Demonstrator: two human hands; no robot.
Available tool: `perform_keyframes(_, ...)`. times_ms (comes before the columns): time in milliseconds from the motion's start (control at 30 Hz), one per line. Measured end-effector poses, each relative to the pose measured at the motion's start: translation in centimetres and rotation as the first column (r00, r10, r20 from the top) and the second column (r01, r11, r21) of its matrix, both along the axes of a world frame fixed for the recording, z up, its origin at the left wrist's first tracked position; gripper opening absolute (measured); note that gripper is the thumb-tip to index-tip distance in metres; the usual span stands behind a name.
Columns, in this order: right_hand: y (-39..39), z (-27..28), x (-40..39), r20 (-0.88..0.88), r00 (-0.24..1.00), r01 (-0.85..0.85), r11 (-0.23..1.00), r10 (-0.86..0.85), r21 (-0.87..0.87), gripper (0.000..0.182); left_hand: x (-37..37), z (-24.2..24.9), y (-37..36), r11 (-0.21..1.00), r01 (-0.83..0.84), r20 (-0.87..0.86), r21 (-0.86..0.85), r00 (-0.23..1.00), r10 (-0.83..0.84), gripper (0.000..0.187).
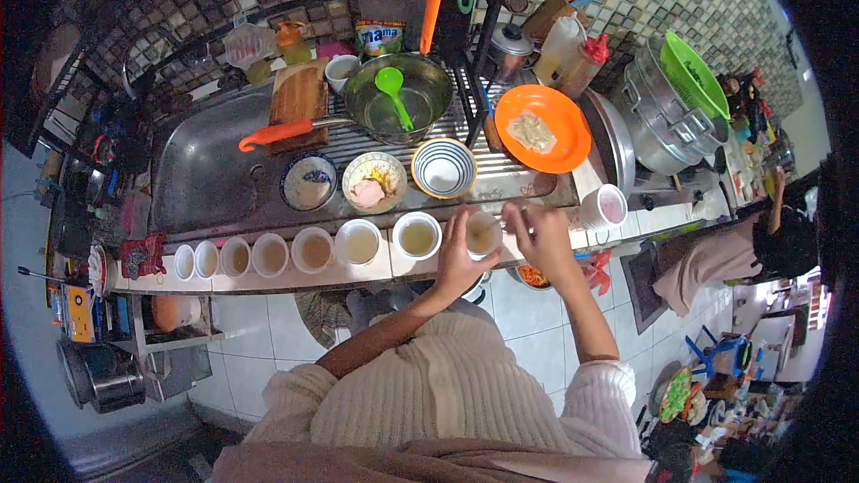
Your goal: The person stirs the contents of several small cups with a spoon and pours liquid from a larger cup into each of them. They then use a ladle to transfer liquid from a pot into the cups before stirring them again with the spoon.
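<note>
My left hand (463,259) is wrapped round the near left side of a small white cup (484,234) with brownish liquid in it, standing at the counter edge. Fingers of my right hand (540,237) pinch a thin spoon (498,224) that dips into this cup; its bowl is hidden. To the left runs a row of several similar cups, among them a cup of yellowish liquid (417,237) and a cup of paler liquid (359,242). On the right, a white cup (605,207) with something pinkish inside stands beyond my right hand.
Behind the cups sit a striped bowl (445,168), a bowl with pink food (374,183) and a blue-patterned bowl (309,182). Farther back are a pan (420,80) with a green ladle (390,82), an orange plate (564,148) and a steamer pot (658,116). A sink (210,161) lies left.
</note>
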State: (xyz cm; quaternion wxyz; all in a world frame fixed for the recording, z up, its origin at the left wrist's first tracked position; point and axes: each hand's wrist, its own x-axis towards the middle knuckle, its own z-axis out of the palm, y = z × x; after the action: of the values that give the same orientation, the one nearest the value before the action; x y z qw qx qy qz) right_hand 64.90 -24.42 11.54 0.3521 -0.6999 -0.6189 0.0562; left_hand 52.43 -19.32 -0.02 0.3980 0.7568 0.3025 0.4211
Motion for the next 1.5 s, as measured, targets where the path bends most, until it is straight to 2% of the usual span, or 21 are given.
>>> perform_keyframes(67, 0.1, 0.4, 0.1, -0.015, 0.995, 0.097, 0.995, -0.097, -0.007, 0.02, 0.1, 0.0, -0.1, 1.0, -0.008, 0.006, 0.002, 1.0, 0.007, 0.076)
perform_keyframes(167, 0.2, -0.5, 0.6, -0.018, 1.0, 0.021, 0.995, -0.023, -0.097, 0.016, 0.0, 0.2, -0.3, 1.0, 0.002, 0.027, -0.021, 1.0, -0.001, 0.076)
perform_keyframes(200, 0.2, -0.3, 0.2, -0.036, 0.997, 0.073, 0.997, -0.073, 0.009, 0.017, 0.0, 0.3, -0.1, 0.999, 0.019, 0.051, -0.037, 0.999, -0.017, 0.076)
perform_keyframes(233, 0.2, -0.2, 0.5, -0.032, 0.997, 0.073, 0.997, -0.072, 0.013, 0.017, 0.1, 0.4, 0.0, 0.999, 0.018, 0.055, -0.033, 0.998, -0.016, 0.076)
perform_keyframes(300, -0.1, -0.3, 1.1, 0.054, 0.998, -0.018, 0.994, 0.024, -0.111, 0.017, 0.1, 0.3, -0.2, 0.998, 0.011, 0.017, -0.054, 1.0, -0.01, 0.076)
perform_keyframes(433, 0.3, 0.0, 0.9, -0.011, 0.999, 0.037, 0.999, -0.037, -0.03, 0.016, 0.2, 0.1, -0.2, 1.0, 0.0, 0.05, -0.025, 0.999, 0.002, 0.076)
perform_keyframes(500, 0.2, 0.0, 0.9, 0.068, 0.991, -0.104, 0.987, 0.113, -0.124, 0.017, 0.1, 0.0, -0.3, 1.0, -0.026, 0.0, 0.014, 1.0, 0.026, 0.076)
perform_keyframes(533, 0.1, 0.6, 0.6, -0.065, 0.988, -0.152, 0.977, 0.143, -0.147, 0.015, 0.0, -0.1, -0.3, 0.999, -0.03, -0.001, 0.027, 1.0, 0.03, 0.076)
perform_keyframes(633, 0.0, 1.2, 0.4, -0.064, 0.985, -0.169, 0.979, 0.163, -0.112, 0.014, -0.1, 0.2, -0.1, 0.996, 0.04, 0.01, -0.077, 0.999, -0.039, 0.077)
perform_keyframes(667, 0.0, 1.1, 0.6, 0.024, 0.986, -0.163, 0.982, 0.166, -0.096, 0.013, -0.1, 0.3, -0.3, 0.996, 0.043, 0.008, -0.078, 0.999, -0.043, 0.077)
perform_keyframes(700, 0.1, 1.2, 0.7, 0.024, 0.987, -0.159, 0.983, 0.162, -0.092, 0.013, 0.0, 0.3, -0.2, 0.998, 0.029, 0.027, -0.047, 0.999, -0.028, 0.077)
perform_keyframes(767, 0.1, 1.4, 0.6, 0.042, 0.997, -0.052, 0.973, 0.063, -0.223, 0.012, 0.0, 0.3, -0.3, 1.0, 0.018, 0.042, -0.022, 0.999, -0.017, 0.077)
perform_keyframes(900, 0.2, 1.3, -0.2, 0.092, 0.995, -0.006, 0.98, 0.025, -0.2, 0.012, 0.0, 0.5, -0.3, 1.0, 0.01, 0.022, 0.001, 1.0, -0.01, 0.076)
perform_keyframes(1000, -0.3, 1.4, -0.5, 0.092, 0.965, -0.23, 0.962, 0.245, -0.146, 0.014, -0.1, -0.1, -0.3, 1.0, -0.001, 0.028, -0.016, 1.0, 0.001, 0.076)
perform_keyframes(1033, -0.5, 1.8, -0.6, 0.088, 0.965, -0.232, 0.962, 0.247, -0.146, 0.014, 0.1, -0.2, -0.2, 1.0, 0.001, 0.043, -0.014, 0.999, 0.0, 0.077)
perform_keyframes(1100, -0.7, 2.7, -0.7, 0.204, 0.968, -0.08, 0.953, 0.144, -0.292, 0.023, 0.2, -0.3, -0.1, 1.0, 0.005, 0.06, -0.01, 0.998, -0.005, 0.077)
perform_keyframes(1133, -0.4, 2.6, -0.8, 0.227, 0.969, -0.031, 0.96, 0.097, -0.28, 0.023, 0.1, -0.3, 0.0, 1.0, 0.015, 0.043, -0.025, 0.999, -0.014, 0.077)
perform_keyframes(1267, -0.1, 1.1, -1.5, 0.268, 0.955, -0.077, 0.979, 0.127, -0.19, 0.023, 0.1, -0.1, -0.4, 1.0, -0.013, 0.049, -0.027, 0.999, 0.015, 0.079)
perform_keyframes(1333, -0.1, 1.7, -1.7, 0.257, 0.92, -0.254, 0.95, 0.296, -0.184, 0.018, -0.1, 0.0, -0.4, 0.999, 0.008, 0.037, -0.046, 0.999, -0.006, 0.079)
perform_keyframes(1433, -0.3, 3.6, -1.2, 0.293, 0.919, -0.178, 0.941, 0.263, -0.288, 0.017, 0.0, 0.1, -0.2, 0.996, 0.022, 0.035, -0.081, 0.999, -0.019, 0.08)
perform_keyframes(1500, 0.0, 2.5, -0.7, 0.256, 0.945, -0.145, 0.961, 0.206, -0.235, 0.016, 0.2, -0.3, 0.0, 1.0, 0.021, 0.013, -0.013, 1.0, -0.021, 0.079)
